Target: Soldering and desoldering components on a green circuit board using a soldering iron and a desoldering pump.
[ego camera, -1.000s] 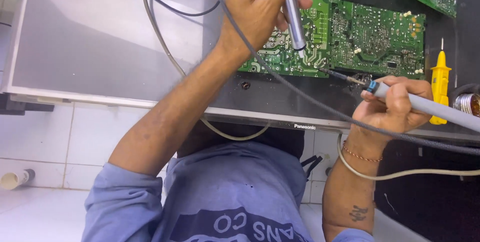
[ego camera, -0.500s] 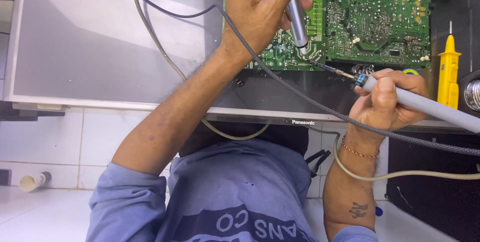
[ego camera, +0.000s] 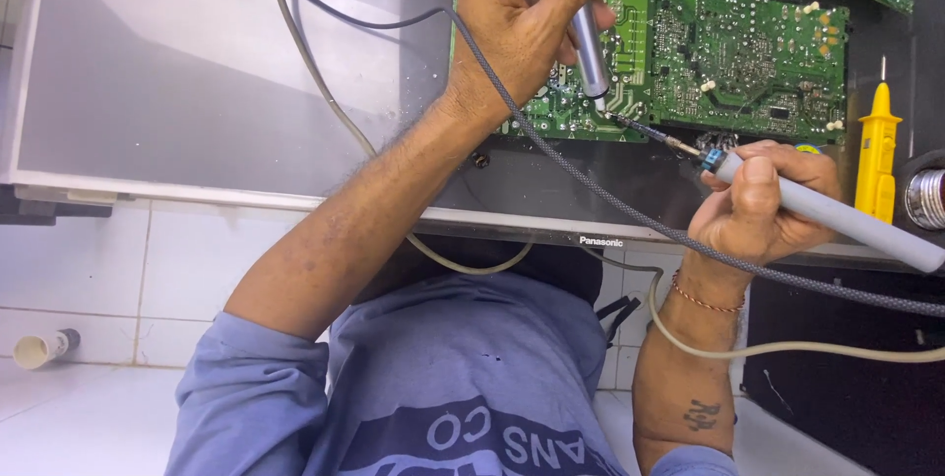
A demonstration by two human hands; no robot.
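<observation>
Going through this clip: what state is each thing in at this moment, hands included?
Left hand: closed around the silver pen-shaped tool.
Silver pen-shaped tool: held upright, tip down on the board.
Right hand: gripping the soldering iron.
Soldering iron: slanted, tip at the board's lower edge.
Green circuit board: lying flat, solder side exposed.
Yellow tester screwdriver: lying untouched to the right.
</observation>
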